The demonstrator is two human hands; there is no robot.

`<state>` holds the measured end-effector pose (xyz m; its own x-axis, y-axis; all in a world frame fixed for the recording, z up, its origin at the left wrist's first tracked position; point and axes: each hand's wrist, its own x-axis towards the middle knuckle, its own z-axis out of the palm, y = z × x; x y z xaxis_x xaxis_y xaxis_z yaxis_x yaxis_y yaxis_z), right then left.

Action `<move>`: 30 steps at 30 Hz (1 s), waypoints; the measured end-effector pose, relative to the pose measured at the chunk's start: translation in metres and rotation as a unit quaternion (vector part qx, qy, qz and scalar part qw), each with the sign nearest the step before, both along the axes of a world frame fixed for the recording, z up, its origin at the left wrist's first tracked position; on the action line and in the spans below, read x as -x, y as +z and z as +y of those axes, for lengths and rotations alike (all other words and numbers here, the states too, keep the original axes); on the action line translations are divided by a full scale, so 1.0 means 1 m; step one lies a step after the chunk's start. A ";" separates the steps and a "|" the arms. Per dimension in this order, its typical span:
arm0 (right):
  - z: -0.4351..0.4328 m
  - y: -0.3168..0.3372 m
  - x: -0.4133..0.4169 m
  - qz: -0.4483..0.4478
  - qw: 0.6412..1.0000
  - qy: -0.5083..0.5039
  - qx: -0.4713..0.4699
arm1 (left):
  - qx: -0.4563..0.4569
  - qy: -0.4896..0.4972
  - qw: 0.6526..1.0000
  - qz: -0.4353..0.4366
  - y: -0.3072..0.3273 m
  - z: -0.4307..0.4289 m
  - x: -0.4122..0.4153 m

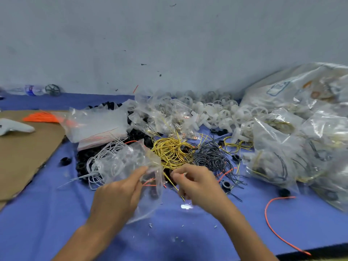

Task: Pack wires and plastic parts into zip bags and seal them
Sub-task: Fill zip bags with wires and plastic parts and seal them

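Fingers (138,171) of the left hand (118,194) pinch the clear zip bag (130,162), just left of the yellow wire tangle (171,152). The right hand (197,185) curls its fingers just below the tangle, beside the bag's mouth; blur hides whether they grip a wire.

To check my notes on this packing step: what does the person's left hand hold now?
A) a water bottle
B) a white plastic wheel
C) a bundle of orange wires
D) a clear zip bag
D: the left hand grips a clear zip bag by its edge, just in front of the yellow wire tangle.
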<state>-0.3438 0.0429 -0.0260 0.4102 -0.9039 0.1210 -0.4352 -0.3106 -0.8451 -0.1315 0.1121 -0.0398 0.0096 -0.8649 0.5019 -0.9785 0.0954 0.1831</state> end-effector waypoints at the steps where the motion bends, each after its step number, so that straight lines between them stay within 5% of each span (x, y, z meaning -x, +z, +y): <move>1: -0.013 -0.003 0.013 0.072 0.993 -0.061 0.066 | -0.011 0.017 1.000 0.019 0.000 0.000 -0.001; 4: -0.054 -0.010 0.039 0.265 0.941 -0.164 0.133 | -0.052 0.010 0.985 0.164 -0.007 -0.005 -0.001; 7: -0.075 -0.025 0.036 0.369 0.916 -0.131 0.091 | -0.085 -0.018 0.964 0.252 -0.007 -0.001 0.006; 13: -0.084 -0.037 0.030 0.403 0.896 -0.167 0.080 | -0.084 -0.024 0.961 0.263 -0.010 0.004 0.013; 17: -0.084 -0.025 0.033 0.274 0.941 -0.193 0.048 | -0.076 -0.032 0.957 0.277 -0.006 0.002 0.009; 22: -0.093 0.006 0.059 0.124 0.948 -0.273 0.105 | -0.075 -0.006 0.949 0.307 -0.008 0.001 0.001; 30: -0.100 0.027 0.083 -0.209 0.940 -0.246 -0.114 | -0.084 -0.009 0.945 0.317 -0.014 -0.003 0.002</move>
<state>-0.4270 -0.0567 0.0012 -0.1045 -0.9937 -0.0416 -0.0937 0.0515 -0.9943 -0.1338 0.1095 -0.0541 0.2473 -0.9345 0.2562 -0.6648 0.0287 0.7464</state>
